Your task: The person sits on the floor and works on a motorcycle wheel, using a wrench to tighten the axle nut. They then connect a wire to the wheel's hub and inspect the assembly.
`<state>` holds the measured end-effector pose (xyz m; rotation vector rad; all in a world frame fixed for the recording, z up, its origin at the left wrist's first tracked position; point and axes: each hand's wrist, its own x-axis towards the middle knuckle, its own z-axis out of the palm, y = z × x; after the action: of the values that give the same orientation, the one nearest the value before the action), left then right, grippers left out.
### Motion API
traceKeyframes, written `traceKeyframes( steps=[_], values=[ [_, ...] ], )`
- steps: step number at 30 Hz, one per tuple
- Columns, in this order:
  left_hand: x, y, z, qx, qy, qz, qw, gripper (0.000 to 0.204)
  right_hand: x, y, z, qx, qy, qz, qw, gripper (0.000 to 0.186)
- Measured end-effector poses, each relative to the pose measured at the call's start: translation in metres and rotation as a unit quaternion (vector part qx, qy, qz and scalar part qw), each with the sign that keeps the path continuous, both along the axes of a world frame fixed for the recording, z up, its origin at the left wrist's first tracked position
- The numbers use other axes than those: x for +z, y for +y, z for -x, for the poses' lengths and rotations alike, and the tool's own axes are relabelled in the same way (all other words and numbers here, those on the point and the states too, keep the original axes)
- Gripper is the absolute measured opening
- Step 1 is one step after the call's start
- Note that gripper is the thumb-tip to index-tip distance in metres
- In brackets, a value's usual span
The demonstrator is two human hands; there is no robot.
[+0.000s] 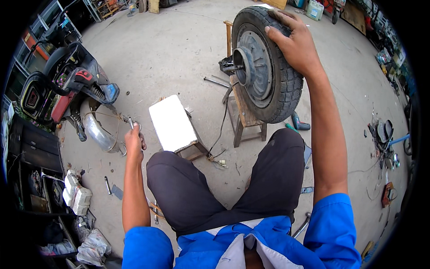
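On the far stool: wheel (264, 62) stood on edge on the wooden stool (244, 114).
Right hand (293, 42): fingers spread over the tyre.
Left hand (134, 142): fingers closed on a small metal tool (131, 123).
Risk: wheel could be tipped off; only one palm steadies it.

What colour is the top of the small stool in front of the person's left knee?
White: the stool has a white padded top on wooden legs, seen best in the head view.

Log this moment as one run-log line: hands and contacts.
left hand: gripping small metal tool | right hand: resting on tyre of wheel | wheel: upright on wooden stool
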<state>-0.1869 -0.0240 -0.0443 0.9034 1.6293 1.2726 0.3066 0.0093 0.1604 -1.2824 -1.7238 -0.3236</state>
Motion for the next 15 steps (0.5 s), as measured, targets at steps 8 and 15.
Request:
traceKeyframes(
  steps=[8,15],
  values=[
    [-0.058,0.007,0.012,-0.012,0.041,0.033,0.999,0.04,0.0,0.001,0.005,0.012,0.002,-0.006,1.0,0.052],
    [-0.071,0.015,-0.006,-0.03,-0.108,0.062,0.992,0.058,0.003,0.0,0.008,0.018,0.037,0.024,0.999,0.053]
  ],
)
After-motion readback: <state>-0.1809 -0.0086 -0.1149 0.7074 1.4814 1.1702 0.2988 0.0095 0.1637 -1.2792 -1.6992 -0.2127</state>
